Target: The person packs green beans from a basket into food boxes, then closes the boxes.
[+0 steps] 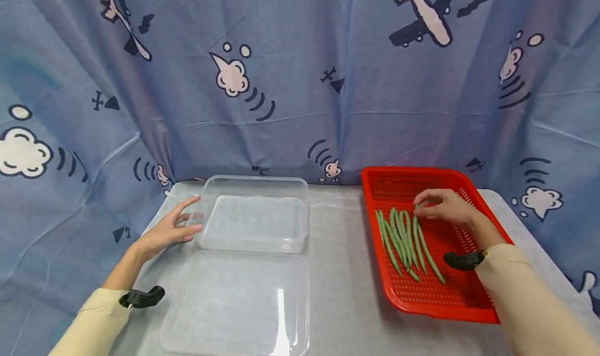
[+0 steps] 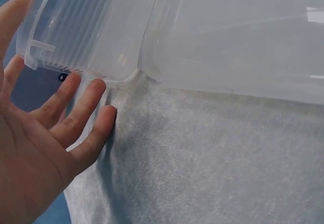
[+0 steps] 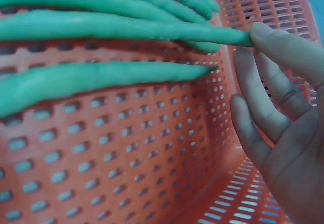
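Inside a red plastic basket [image 1: 389, 288], my right hand [image 1: 445, 207] pinches the end of one green bean [image 3: 152, 31] between thumb and index finger. Several other green beans [image 1: 398, 236] lie lengthwise beside it on the basket's perforated floor. On the left, a clear rectangular plastic container [image 1: 255, 218] stands on the table. My left hand [image 1: 165, 232] is at its left wall with fingers spread and extended, holding nothing. In the left wrist view some fingertips lie close to the container's side [image 2: 76, 37]; whether they touch is hard to tell.
A clear flat lid [image 1: 234, 304] lies in front of the container. Grey-white cloth [image 1: 335, 257] covers the table between lid and basket. A blue curtain [image 1: 300, 85] printed with planes and clouds hangs behind and around the table.
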The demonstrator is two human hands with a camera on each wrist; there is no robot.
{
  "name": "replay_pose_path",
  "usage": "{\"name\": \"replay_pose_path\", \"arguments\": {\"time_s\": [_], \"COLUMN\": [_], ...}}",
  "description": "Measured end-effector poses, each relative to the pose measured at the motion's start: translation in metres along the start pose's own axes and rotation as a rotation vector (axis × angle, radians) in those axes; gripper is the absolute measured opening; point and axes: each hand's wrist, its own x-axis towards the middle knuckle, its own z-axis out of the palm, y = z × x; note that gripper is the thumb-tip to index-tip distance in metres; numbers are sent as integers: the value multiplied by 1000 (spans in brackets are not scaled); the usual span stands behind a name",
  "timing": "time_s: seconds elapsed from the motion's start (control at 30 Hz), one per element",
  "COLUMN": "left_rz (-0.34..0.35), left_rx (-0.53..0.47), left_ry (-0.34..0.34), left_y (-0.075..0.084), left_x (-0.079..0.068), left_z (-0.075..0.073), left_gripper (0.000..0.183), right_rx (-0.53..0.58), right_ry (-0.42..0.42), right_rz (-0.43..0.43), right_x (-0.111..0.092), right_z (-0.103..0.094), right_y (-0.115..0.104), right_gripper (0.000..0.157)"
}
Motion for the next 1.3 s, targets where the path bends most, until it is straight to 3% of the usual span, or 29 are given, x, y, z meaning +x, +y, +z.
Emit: {"name": "replay_pose_path", "arguments": {"time_s": [0.6, 0.8, 0.93, 1.17, 1.3], "left_rz": [7, 3, 5, 12, 8], "left_rx": [6, 2, -1, -5, -4], "left_ry": [3, 0, 0, -1, 1], "left_y": [0, 1, 1, 1, 1], "left_x": [0, 0, 1, 2, 1], "left_z": [0, 0, 1, 2, 1], "left_gripper": [84, 84, 83, 81, 82], "right_rx": [74, 204, 252, 354, 451], "right_ry": [72, 118, 139, 191, 209], "right_rz": [-149, -121, -144, -183, -228], "right_x": [6, 8, 8, 9, 11], "right_z": [-3, -3, -3, -4, -5], "right_y": [-29, -42, -49, -63, -72], "right_gripper": [36, 36, 29, 37, 27]}}
